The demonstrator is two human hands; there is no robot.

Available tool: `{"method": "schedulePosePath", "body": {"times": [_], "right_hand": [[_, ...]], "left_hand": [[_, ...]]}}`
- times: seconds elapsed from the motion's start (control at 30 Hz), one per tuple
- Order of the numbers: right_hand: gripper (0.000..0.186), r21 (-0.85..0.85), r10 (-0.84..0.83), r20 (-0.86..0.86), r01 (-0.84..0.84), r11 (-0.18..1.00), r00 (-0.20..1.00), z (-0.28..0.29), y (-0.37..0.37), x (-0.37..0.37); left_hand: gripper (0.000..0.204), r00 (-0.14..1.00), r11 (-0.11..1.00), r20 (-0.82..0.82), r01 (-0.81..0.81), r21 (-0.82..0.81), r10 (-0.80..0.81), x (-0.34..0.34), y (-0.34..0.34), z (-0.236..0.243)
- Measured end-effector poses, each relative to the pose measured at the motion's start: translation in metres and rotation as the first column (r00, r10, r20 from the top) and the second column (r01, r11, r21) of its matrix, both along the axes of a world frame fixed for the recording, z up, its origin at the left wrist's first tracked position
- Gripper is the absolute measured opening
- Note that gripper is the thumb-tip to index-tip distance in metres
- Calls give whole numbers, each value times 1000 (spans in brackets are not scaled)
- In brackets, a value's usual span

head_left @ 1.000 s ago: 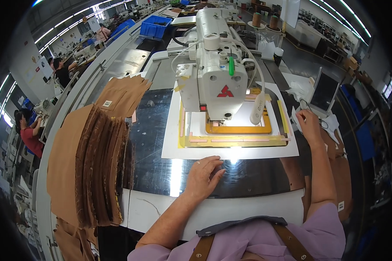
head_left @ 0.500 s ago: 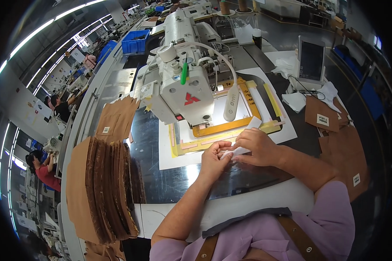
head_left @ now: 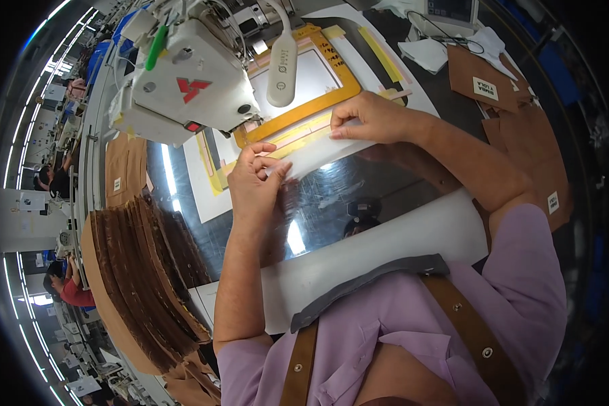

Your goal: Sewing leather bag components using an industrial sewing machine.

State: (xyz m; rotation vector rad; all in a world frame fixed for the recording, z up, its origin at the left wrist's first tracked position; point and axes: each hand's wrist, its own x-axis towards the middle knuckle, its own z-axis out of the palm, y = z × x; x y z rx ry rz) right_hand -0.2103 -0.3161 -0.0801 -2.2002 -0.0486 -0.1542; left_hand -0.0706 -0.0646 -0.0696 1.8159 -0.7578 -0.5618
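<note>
A thin white strip [head_left: 318,157], paper or tape-like, stretches between my two hands above the front edge of the work sheet. My left hand [head_left: 252,186] pinches one end between thumb and fingers, with the other fingers curled. At the opposite end, my right hand [head_left: 369,120] grips the strip between thumb and bent fingers. Just beyond my hands lies an orange-yellow clamp frame [head_left: 303,108] on a white sheet [head_left: 210,206] edged with yellow and pink tape. The sewing machine head [head_left: 176,78] overhangs the frame's left side.
A white lamp [head_left: 282,78] hangs over the frame. To the left, a thick stack of brown panels [head_left: 139,271] stands on edge. Brown labelled pieces [head_left: 484,81] and crumpled white paper [head_left: 423,55] lie at right. A shiny metal plate [head_left: 331,220] covers the table before me.
My hands have moved apart, and the strip bunched between them is now drawn out lengthwise. The view has shifted, bringing the machine and frame closer and further left.
</note>
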Motion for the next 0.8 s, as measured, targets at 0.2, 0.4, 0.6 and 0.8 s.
{"method": "schedulePosePath", "body": {"times": [0.2,0.4,0.6,0.8], "right_hand": [[21,-202,-238,17,237,950,971,0,-11,4],[23,-383,-335,180,380,842,925,-9,-9,2],[20,-575,-245,314,390,719,917,-12,-11,-4],[44,-693,2,337,247,677,941,-1,8,-27]], "left_hand": [[16,986,987,29,-162,-4,162,30,-1,-22],[27,810,947,558,-297,125,181,30,4,-20],[58,403,979,901,-56,198,-159,-5,12,-18],[102,461,891,791,0,454,-403,-10,15,-33]]}}
